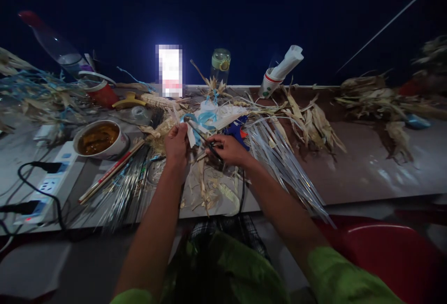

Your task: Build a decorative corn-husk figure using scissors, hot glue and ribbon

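My left hand (176, 148) is closed in a pinch on a thin pale strip (191, 137), whose material I cannot make out. My right hand (230, 149) grips a pair of scissors (198, 131) by the dark handles. Their blades point up and left, close to the left fingertips and the strip. Just behind the blades lies a curl of light blue ribbon (208, 121). A blue glue gun (238, 128) rests beyond my right hand, partly hidden. Dried corn husks (201, 180) are scattered beneath and around both hands.
Clear glue sticks (286, 164) fan out on the right; thin wires (127, 187) lie on the left. A bowl of brown liquid (120, 145), a power strip (57, 180) with cords, a bottle (220, 64), a paper cup (268, 84) and a bright screen (170, 69) stand around.
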Demonstrator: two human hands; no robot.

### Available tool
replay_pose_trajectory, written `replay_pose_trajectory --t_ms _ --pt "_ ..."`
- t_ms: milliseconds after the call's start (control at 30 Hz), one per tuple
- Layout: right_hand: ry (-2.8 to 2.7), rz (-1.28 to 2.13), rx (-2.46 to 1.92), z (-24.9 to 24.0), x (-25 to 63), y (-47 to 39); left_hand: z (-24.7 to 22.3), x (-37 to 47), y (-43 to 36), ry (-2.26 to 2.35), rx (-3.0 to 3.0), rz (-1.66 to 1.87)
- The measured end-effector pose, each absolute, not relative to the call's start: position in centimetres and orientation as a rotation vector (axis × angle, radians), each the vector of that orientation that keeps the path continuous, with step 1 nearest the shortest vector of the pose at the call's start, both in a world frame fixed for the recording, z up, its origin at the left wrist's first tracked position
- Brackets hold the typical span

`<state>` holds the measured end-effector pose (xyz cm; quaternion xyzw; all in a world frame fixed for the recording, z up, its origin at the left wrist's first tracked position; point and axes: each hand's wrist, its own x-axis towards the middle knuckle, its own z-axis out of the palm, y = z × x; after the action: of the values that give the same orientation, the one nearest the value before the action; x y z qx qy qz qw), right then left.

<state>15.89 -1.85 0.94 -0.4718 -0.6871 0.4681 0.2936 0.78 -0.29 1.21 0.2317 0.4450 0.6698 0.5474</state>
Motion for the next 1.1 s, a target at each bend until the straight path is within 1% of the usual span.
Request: replay_pose_trajectory --t_ms 200,400,567,633,1100 --pt "-1.726 1.198 -1.291 0.7 15.7 -1.8 1.0 0.5 -0.3 1.100 0.544 1.659" --pt "-1.710 1.046 -1.400 0.9 15.3 -2.2 1.2 0.3 -0.4 1.143 0.582 1.663" --pt "-1.462 1.319 -1.270 1.5 14.8 -2.0 1.0 0.4 -0.4 1.191 0.609 1.633" --pt "-1.437 1.356 -1.230 1.7 14.8 -1.8 1.0 0.4 -0.4 1.174 0.618 1.654" --pt "-1.925 1.052 -1.304 1.9 16.8 -1.9 1.4 -0.2 -0.4 1.085 0.619 1.739"
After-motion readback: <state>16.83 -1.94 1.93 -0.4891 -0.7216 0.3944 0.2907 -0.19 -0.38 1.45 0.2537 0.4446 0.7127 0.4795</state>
